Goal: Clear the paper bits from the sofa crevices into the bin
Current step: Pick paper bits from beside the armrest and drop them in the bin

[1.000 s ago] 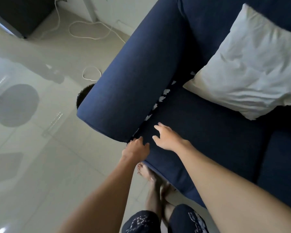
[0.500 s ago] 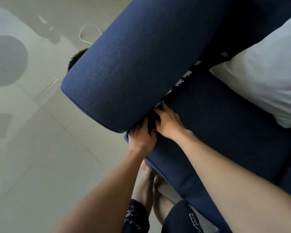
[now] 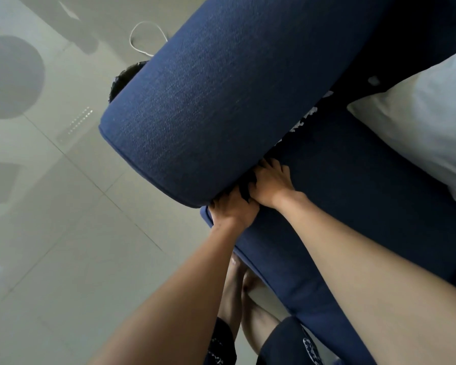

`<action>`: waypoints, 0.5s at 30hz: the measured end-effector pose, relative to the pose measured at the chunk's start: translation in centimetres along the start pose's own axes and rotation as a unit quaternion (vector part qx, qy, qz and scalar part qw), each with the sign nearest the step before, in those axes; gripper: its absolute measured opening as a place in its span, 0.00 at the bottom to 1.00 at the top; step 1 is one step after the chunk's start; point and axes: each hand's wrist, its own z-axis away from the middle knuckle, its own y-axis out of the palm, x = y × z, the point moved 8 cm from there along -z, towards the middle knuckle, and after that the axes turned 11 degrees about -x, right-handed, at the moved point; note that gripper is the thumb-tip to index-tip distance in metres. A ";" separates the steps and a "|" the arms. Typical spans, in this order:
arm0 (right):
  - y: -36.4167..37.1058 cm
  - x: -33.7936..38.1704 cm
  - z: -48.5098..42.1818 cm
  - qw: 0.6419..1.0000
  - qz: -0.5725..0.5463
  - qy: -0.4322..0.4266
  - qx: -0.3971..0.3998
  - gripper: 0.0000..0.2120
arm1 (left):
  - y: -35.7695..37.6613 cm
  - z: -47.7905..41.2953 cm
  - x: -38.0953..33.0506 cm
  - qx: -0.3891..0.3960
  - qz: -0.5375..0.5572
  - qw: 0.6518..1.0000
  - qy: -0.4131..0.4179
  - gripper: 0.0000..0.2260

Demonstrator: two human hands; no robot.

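Observation:
Both my hands are pushed into the crevice between the blue sofa armrest (image 3: 211, 101) and the seat cushion (image 3: 353, 196), at its front end. My left hand (image 3: 232, 209) sits under the armrest's front corner, its fingertips hidden in the gap. My right hand (image 3: 270, 183) presses next to it, fingers curled into the gap. Whether either holds paper is hidden. White paper bits (image 3: 304, 119) lie further back along the crevice. A dark bin (image 3: 121, 80) shows partly on the floor behind the armrest.
A white pillow (image 3: 427, 133) rests on the seat at the right. A white cable (image 3: 142, 35) loops on the glossy tiled floor (image 3: 63, 233) beyond the bin. My bare feet (image 3: 237, 280) stand close to the sofa's front edge.
Both hands went from hovering at the crevice's front end to being pushed into it, fingers buried. The view has leaned closer over the armrest.

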 end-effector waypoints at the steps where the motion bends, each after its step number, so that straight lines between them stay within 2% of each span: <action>1: -0.2 0.0 0.1 1.000 -0.004 0.001 -0.002 0.26 | -0.1 0.0 0.2 0.006 -0.007 1.000 -0.012 0.20; 3: -0.6 0.0 0.1 1.000 -0.010 0.002 -0.006 0.25 | -0.2 0.1 0.7 0.018 -0.015 0.999 -0.034 0.19; 7: -1.7 -0.3 0.3 0.999 -0.039 -0.004 -0.012 0.20 | -0.4 0.5 1.2 0.028 -0.025 0.999 -0.019 0.19; 15: -2.6 -0.7 1.0 0.992 -0.112 -0.022 -0.046 0.18 | -0.8 1.2 1.2 0.021 -0.014 0.999 -0.023 0.21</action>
